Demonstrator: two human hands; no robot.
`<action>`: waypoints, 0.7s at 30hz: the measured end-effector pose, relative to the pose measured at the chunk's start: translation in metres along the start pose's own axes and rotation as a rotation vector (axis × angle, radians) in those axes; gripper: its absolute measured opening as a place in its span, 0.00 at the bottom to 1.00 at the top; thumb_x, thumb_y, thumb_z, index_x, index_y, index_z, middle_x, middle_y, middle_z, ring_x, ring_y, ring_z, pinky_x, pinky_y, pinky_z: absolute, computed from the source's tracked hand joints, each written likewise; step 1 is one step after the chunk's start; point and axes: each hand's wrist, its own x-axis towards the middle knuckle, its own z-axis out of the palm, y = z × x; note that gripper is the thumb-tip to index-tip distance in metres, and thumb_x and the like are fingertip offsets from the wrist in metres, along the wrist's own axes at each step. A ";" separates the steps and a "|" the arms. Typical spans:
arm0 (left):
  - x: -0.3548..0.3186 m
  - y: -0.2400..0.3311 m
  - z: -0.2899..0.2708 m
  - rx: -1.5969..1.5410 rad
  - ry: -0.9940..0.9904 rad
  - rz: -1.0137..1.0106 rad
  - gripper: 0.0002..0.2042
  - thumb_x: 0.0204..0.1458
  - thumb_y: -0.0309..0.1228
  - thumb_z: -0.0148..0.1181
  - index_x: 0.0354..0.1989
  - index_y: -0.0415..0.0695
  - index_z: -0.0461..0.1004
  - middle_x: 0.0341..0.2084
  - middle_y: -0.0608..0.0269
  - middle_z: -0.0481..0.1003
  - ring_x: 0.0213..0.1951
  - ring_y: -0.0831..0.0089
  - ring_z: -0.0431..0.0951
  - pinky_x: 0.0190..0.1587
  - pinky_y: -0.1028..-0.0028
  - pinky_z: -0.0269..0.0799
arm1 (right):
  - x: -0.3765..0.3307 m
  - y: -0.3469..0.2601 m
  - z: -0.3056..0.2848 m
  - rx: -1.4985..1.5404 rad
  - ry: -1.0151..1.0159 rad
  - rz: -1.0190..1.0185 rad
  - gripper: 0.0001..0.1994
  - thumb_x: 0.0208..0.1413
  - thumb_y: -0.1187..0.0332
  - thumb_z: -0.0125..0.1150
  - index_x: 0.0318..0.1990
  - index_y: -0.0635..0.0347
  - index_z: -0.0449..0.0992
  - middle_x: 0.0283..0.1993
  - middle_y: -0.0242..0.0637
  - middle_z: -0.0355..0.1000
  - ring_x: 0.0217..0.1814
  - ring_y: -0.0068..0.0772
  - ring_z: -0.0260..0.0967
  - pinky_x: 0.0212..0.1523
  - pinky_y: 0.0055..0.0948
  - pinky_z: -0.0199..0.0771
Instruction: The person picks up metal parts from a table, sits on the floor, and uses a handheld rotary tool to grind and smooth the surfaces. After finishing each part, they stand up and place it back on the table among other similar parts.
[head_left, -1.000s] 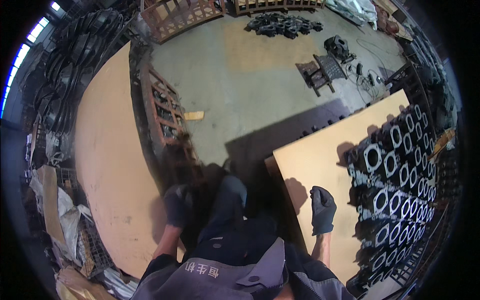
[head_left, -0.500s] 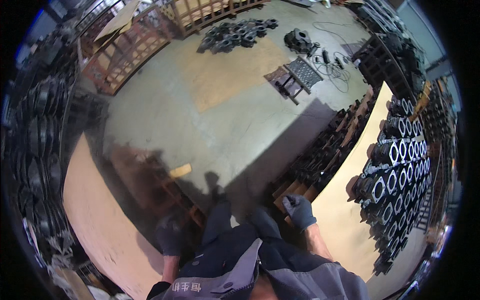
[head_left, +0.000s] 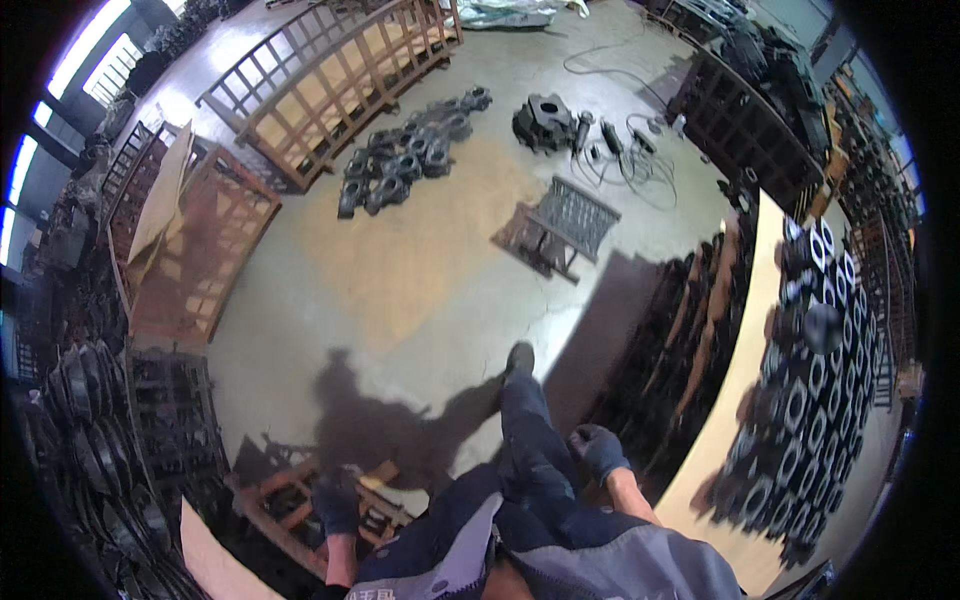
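Note:
My right hand (head_left: 598,450), in a dark grey glove, hangs by my right thigh with its fingers curled in and nothing showing in them. It is near a wooden sheet (head_left: 722,430) that carries rows of black metal castings (head_left: 790,400) with pale oval faces. My left hand (head_left: 335,502), also gloved, is low on the left above a rusty metal frame (head_left: 290,515); its fingers blend into the dark background. One leg is stretched ahead, the shoe (head_left: 519,356) on the floor.
Black castings (head_left: 400,165) lie on a brown sheet (head_left: 400,270) ahead. A small metal stand (head_left: 575,218), power tools with cords (head_left: 625,150) and a big casting (head_left: 543,122) are right of it. Rusty crates (head_left: 330,90) stand far left; stacked castings (head_left: 90,400) line the left.
I have stepped forward: the stand, floor castings and crates are closer, and the wooden sheet on the left has slid mostly out of view. Both hands stay low at my sides.

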 end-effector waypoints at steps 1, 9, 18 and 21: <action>0.003 -0.019 0.021 0.043 -0.057 -0.073 0.12 0.53 0.35 0.59 0.41 0.40 0.79 0.39 0.46 0.79 0.42 0.47 0.79 0.46 0.58 0.75 | 0.035 -0.013 -0.018 -0.061 -0.034 -0.054 0.15 0.58 0.57 0.60 0.42 0.58 0.82 0.42 0.52 0.78 0.48 0.56 0.75 0.49 0.43 0.74; 0.041 0.012 0.080 0.168 -0.659 -0.331 0.15 0.56 0.39 0.53 0.42 0.43 0.81 0.41 0.46 0.79 0.45 0.48 0.79 0.50 0.58 0.74 | 0.284 -0.101 -0.226 0.077 0.401 -0.201 0.14 0.60 0.61 0.63 0.42 0.66 0.80 0.39 0.52 0.79 0.42 0.47 0.78 0.45 0.38 0.75; 0.332 0.124 0.102 0.205 -0.757 -0.212 0.17 0.60 0.39 0.47 0.43 0.44 0.80 0.44 0.46 0.78 0.49 0.49 0.77 0.54 0.56 0.70 | 0.443 -0.158 -0.256 -0.032 0.167 0.065 0.15 0.57 0.59 0.64 0.44 0.62 0.81 0.44 0.53 0.79 0.47 0.48 0.78 0.49 0.39 0.76; 0.472 0.177 0.102 0.338 -0.771 -0.045 0.18 0.62 0.39 0.45 0.44 0.44 0.80 0.45 0.46 0.78 0.51 0.50 0.76 0.55 0.55 0.69 | 0.467 -0.121 -0.224 0.058 0.137 0.132 0.17 0.58 0.57 0.62 0.46 0.62 0.81 0.43 0.51 0.79 0.49 0.49 0.77 0.50 0.38 0.74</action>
